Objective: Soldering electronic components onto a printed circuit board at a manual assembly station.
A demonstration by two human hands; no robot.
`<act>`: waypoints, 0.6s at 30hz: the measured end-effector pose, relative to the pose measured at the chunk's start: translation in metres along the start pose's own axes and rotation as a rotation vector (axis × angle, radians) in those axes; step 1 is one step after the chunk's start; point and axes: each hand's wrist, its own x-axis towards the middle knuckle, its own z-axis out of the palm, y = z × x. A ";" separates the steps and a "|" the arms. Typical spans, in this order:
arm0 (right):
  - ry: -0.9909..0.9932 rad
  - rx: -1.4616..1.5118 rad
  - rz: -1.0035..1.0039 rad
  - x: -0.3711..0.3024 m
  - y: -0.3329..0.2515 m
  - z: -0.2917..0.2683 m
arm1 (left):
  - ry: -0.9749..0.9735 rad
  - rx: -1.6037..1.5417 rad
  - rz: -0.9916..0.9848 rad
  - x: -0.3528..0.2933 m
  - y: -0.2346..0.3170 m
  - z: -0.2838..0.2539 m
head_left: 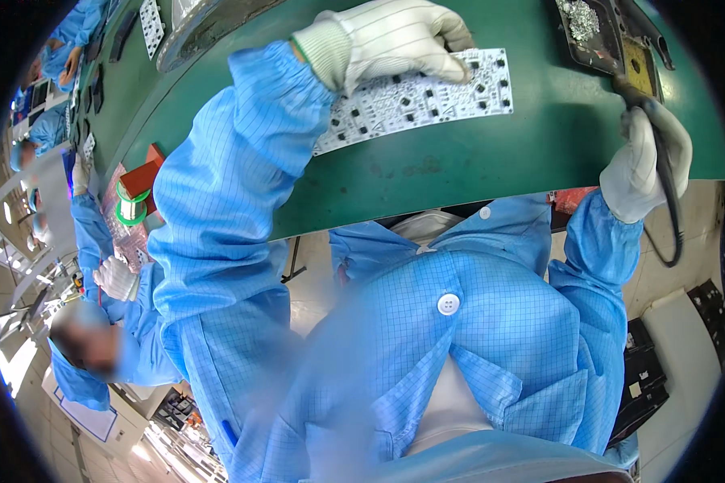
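My left hand (403,48), in a white striped knit glove, lies over the upper edge of a white circuit board panel (435,101). Its thumb and fingers are bent onto the board, which carries many small black parts and lies on a green bench mat. In my gloved right hand (644,161) is a soldering iron (636,98) with a black cable hanging down. The iron points up to a dark stand tray (596,56) that holds a yellowish sponge (639,68) and silvery solder scraps (580,20). Its tip is hard to make out against the tray.
A green solder spool (131,208) stands beside a red-brown block (139,179) at the left, on bubble wrap. Another board panel (151,28) lies at the far left near a curved metal rim (193,40). Co-workers in blue coats sit along the left.
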 end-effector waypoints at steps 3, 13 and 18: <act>0.024 -0.059 -0.014 -0.006 0.014 -0.002 | 0.071 0.059 0.039 0.009 0.000 -0.002; 0.116 -0.031 -0.133 -0.008 0.019 0.001 | 0.114 0.274 0.032 0.009 0.014 -0.001; 0.033 -0.005 0.107 -0.008 0.006 0.006 | 0.613 0.522 0.207 -0.039 0.016 0.026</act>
